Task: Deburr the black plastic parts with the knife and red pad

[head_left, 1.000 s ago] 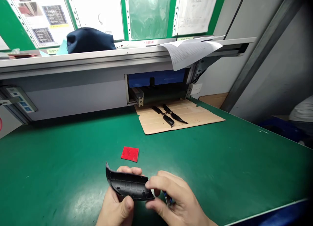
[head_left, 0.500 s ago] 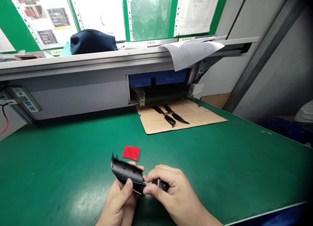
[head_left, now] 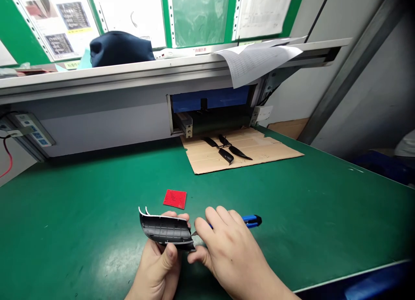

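My left hand (head_left: 162, 265) is closed around a black curved plastic shell (head_left: 167, 228), thumb on its near edge and fingers behind. The shell's hollow, ribbed inside faces up toward me. In my right hand (head_left: 227, 244) is a blue utility knife (head_left: 252, 221), its handle sticking out past the knuckles to the right. The knife's tip is at the shell's right end; whether it touches cannot be made out. A red square pad (head_left: 175, 199) lies on the green table (head_left: 97, 205) just beyond the shell.
A cardboard sheet (head_left: 275, 151) farther back bears several black blade-shaped plastic parts (head_left: 240, 152). Behind it is an opening with a metal rail (head_left: 187, 126). A shelf (head_left: 113, 79) above holds a dark blue pouch (head_left: 121, 49) and overhanging papers (head_left: 256, 64). A power strip (head_left: 35, 129) is at left.
The shell has turned so more of its inside shows. My right hand has rolled over, knuckles up, and the knife's blue handle now points out to the right.
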`<state>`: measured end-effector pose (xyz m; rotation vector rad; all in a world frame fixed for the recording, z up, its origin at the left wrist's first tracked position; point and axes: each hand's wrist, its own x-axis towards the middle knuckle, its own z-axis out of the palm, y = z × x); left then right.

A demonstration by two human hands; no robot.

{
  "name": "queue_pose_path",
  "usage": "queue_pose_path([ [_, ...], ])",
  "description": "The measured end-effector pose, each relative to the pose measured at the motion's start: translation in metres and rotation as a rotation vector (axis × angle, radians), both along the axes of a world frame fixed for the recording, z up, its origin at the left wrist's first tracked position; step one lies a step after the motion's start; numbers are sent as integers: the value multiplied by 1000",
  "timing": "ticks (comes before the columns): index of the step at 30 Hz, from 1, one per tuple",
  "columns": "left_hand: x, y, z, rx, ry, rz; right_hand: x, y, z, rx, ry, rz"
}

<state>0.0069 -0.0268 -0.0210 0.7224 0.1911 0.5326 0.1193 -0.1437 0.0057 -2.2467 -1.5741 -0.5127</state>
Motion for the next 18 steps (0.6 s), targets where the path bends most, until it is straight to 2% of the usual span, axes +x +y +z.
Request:
queue_pose_path([
  [8, 0, -3, 2, 101, -13, -18, 8, 1, 1, -100, 2, 72],
  [11, -1, -4, 3, 116, -1, 14, 9, 0, 5, -166, 107, 101],
  [13, -1, -5, 4, 109, 1, 31, 9, -2, 8, -178, 265, 163],
  [16, -2, -6, 5, 85, -13, 35, 5, -4, 10, -44, 498, 225],
  [18, -2, -7, 6, 75, -28, 30, -1, -3, 7, 104, 550, 196],
])
